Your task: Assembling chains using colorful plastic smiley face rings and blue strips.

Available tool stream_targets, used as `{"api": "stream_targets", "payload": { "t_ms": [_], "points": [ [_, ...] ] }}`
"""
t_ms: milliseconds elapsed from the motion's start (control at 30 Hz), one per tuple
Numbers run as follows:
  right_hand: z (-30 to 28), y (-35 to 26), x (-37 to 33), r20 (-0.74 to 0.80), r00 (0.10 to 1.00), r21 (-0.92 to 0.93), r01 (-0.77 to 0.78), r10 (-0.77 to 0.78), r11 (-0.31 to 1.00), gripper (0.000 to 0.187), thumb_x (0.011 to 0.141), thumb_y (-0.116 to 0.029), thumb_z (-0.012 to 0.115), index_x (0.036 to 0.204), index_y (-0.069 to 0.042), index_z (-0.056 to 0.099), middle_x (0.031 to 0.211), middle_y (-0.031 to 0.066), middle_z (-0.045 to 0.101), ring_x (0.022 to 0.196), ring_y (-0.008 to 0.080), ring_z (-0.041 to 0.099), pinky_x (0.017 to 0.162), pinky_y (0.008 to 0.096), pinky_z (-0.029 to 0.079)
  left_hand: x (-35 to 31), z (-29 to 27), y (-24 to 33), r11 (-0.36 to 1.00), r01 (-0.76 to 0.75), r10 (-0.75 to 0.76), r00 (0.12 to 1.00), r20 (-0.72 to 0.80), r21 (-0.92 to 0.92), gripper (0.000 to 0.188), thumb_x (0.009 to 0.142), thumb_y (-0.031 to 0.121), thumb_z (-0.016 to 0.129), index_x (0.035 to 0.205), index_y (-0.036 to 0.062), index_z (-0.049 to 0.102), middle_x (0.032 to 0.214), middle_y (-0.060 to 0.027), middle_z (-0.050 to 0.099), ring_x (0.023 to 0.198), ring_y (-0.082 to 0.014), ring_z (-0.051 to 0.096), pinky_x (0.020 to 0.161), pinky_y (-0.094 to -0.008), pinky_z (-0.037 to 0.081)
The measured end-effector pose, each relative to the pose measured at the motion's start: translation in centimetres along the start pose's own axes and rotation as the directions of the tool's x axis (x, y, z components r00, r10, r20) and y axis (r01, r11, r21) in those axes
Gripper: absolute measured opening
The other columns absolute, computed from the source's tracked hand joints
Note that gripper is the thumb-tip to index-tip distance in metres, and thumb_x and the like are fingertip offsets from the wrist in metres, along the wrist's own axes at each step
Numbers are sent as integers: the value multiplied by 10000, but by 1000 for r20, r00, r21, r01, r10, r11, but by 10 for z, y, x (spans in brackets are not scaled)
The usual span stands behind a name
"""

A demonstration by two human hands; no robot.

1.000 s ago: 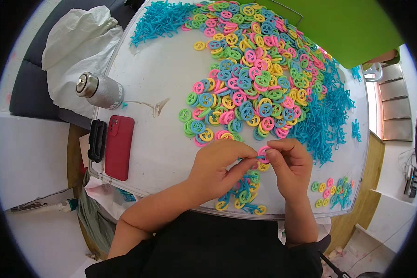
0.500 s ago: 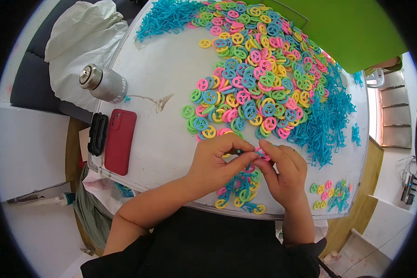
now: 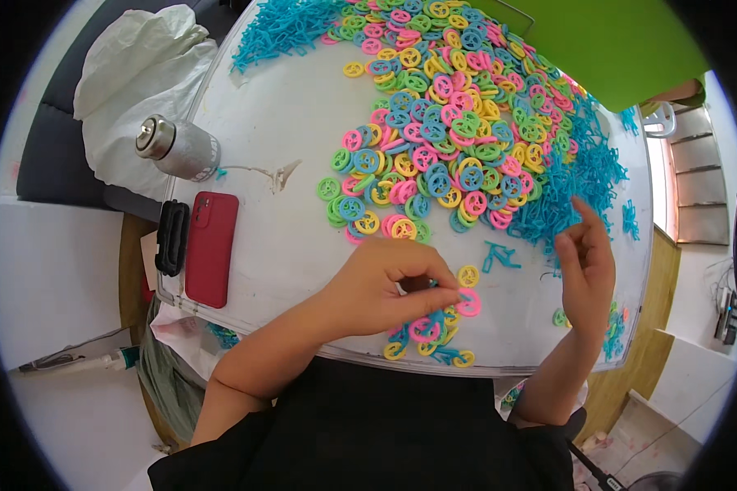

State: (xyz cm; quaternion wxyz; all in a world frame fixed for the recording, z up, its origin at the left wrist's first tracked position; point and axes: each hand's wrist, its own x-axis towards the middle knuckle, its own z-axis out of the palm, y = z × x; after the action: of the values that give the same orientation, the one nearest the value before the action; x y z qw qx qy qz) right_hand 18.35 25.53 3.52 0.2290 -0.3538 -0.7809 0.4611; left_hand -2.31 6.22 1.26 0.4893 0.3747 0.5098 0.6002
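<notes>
Right hand (image 3: 588, 266) has come off the left hand (image 3: 397, 286) since the last frame and gone out to 3 o'clock from it, onto the near edge of the blue clip heap (image 3: 561, 204). Left hand stayed put. Clock is centred on left hand.

Left grip: thumb and index closed to a tight pinch, pink wheel (image 3: 470, 304) at the tips on the 3 o'clock side. Looks held by its edge, probably to keep the face clear for the other hand. Can't tell if a blue part is in there too; fingers hide it.

Right grip: thumb and index well apart, index pointing at the clips. Nothing seen between them; contact unclear.

Layout: wheel heap (image 3: 464, 124) at 1 o'clock, blue clips at 2, so each kind likely stays findable within reach. Loose blue clips (image 3: 504, 258) lie between 2 and 3. Small mixed pile (image 3: 448, 334) at 5, right under the left hand, presumably so pieces travel little. Red phone (image 3: 211, 254) at 9 and metal bottle (image 3: 190, 151) at 10, probably parked there to leave the working side free.
</notes>
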Motion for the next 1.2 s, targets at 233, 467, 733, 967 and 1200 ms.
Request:
{"api": "stream_targets", "payload": {
  "t_ms": [233, 467, 733, 967, 1200],
  "points": [
    [10, 13, -25, 297, 953, -324, 165, -65, 931, 337, 793, 32, 723, 1119, -47, 686, 820, 66, 601, 664, 139, 543, 583, 262, 439, 11, 8, -15, 657, -389, 301, 921, 248, 645, 199, 762, 126, 814, 932, 94, 716, 816, -58, 678, 849, -235, 630, 744, -360, 487],
    [27, 29, -25, 197, 943, -571, 332, -267, 751, 195, 781, 9, 723, 962, -20, 657, 903, 129, 638, 755, 294, 632, 648, 369, 499, 8, -5, -10, 773, -267, 349, 936, -35, 575, 245, 747, 76, 806, 970, 75, 705, 924, -65, 687, 865, -225, 626, 719, -351, 478],
    [29, -17, -17, 278, 894, -375, 438, -352, 817, 180, 776, 31, 704, 937, -17, 641, 901, 139, 665, 809, 324, 648, 685, 401, 514, 9, 8, 2, 511, -429, 585, 809, 65, 745, 368, 709, 105, 832, 1048, 85, 691, 1049, -95, 665, 943, -287, 620, 765, -370, 498],
    [51, -32, 3, 381, 796, -139, 552, -470, 822, 190, 798, 33, 706, 967, -29, 645, 903, 130, 680, 808, 301, 668, 669, 367, 520, 6, 5, -8, 571, -357, 466, 882, 66, 739, 364, 716, 65, 815, 1053, 83, 679, 1048, -97, 681, 930, -304, 655, 772, -372, 532],
    [50, -11, 25, 308, 826, -317, 557, -472, 768, 304, 804, -22, 727, 1102, -58, 685, 935, 112, 671, 812, 286, 670, 671, 347, 535, 12, -25, -1, 696, -283, 565, 783, -260, 660, 294, 856, -6, 718, 1141, 24, 651, 1024, -90, 684, 862, -186, 666, 730, -302, 533]
  ]
}}
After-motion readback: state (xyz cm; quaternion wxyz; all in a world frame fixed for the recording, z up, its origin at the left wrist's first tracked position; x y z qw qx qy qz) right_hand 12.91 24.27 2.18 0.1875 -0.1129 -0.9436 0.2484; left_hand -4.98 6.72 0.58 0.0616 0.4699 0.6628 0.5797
